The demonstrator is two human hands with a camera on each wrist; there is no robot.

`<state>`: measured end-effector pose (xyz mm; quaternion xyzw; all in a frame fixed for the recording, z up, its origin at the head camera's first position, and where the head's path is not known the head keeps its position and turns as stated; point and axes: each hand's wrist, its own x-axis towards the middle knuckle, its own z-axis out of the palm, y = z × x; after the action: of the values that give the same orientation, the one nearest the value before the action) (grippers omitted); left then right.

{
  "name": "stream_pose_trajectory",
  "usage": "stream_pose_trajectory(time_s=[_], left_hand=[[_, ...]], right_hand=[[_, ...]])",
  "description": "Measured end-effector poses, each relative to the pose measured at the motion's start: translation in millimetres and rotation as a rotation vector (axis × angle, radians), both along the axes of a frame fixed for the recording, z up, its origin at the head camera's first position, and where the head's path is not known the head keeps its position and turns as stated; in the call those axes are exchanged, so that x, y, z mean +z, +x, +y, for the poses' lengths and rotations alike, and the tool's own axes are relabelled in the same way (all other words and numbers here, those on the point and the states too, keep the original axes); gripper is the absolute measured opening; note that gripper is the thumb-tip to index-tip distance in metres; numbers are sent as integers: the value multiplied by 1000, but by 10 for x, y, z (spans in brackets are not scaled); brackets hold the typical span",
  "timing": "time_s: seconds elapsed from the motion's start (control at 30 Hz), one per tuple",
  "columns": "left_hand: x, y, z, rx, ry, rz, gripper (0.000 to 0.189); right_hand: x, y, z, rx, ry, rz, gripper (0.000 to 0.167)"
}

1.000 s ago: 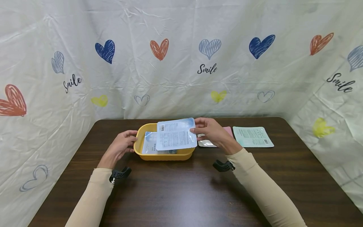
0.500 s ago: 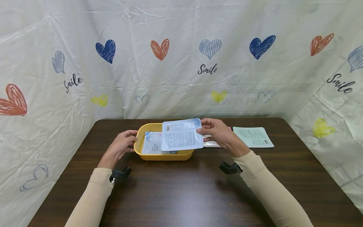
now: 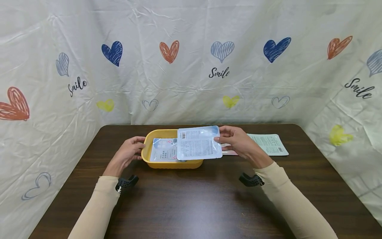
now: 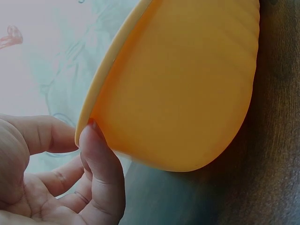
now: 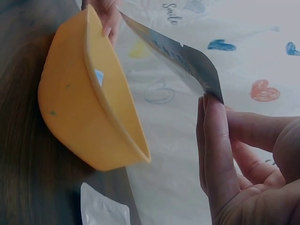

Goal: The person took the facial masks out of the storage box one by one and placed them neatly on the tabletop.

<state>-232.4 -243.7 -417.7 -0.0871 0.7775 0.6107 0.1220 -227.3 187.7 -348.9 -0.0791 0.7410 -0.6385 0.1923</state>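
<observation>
My left hand [image 3: 128, 151] pinches the left end of a yellow plastic basin [image 3: 176, 165]; in the left wrist view its thumb and a finger [image 4: 101, 168] meet at the rim. A light blue face mask packet [image 3: 195, 146] with fine print and a barcode is pinched at its right edge by my right hand [image 3: 237, 141], fingers on one face and thumb on the other. It hangs over the basin's right side, raised above the rim in the right wrist view. Inside the basin lies another light blue packet [image 3: 163, 151], partly covered by the held one.
A mint green packet [image 3: 268, 144] lies on the dark wooden table [image 3: 191, 202] to the right. A pink and silver packet [image 3: 229, 152] beside it is mostly hidden behind my right hand. A white curtain [image 3: 185, 106] with hearts hangs behind the table.
My right hand has moved to the right with its packet, uncovering more of the packet in the basin and covering more of the pink one. The left hand has stayed at the rim.
</observation>
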Motion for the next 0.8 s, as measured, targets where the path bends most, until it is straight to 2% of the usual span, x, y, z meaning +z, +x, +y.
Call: stream_pose_trajectory(time_s=[0.2,0.43,0.8], left_hand=[[-2,0,-4,-1,3,3,47],[-2,-2,-5,3,3,2,48],[-4,5,3,-1,2,6,48]], right_hand=[[-16,35,101,-15,-9,-44,50],[-47,79,221,-31,4,-25,51],[-71,166,386,-11,8,6,48]])
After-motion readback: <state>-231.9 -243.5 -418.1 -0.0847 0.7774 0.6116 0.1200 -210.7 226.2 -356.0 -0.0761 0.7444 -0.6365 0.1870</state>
